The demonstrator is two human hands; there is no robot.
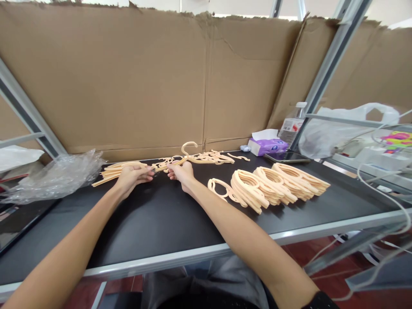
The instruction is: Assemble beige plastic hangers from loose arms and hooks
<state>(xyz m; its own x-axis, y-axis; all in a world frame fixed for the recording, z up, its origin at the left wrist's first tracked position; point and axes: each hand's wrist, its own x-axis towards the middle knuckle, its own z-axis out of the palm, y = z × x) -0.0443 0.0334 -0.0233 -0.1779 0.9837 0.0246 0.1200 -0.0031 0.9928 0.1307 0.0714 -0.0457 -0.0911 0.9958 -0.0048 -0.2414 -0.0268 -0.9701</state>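
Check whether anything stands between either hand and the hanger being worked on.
Nothing visible does. The right hand grips the hanger near its middle, and the left hand is at the hanger's left end, though its exact contact is too small to make out.

2 bare hands, left hand and right hand, plus 1 cream plastic hook-topped hanger. 3 thick stacks of cream looped plastic pieces and 1 thin group of the same, per-stack count unreadable, overlapped; ditto long cream strips. 1 each: purple soft tissue pack, clear white-capped plastic bottle, dark flat phone.
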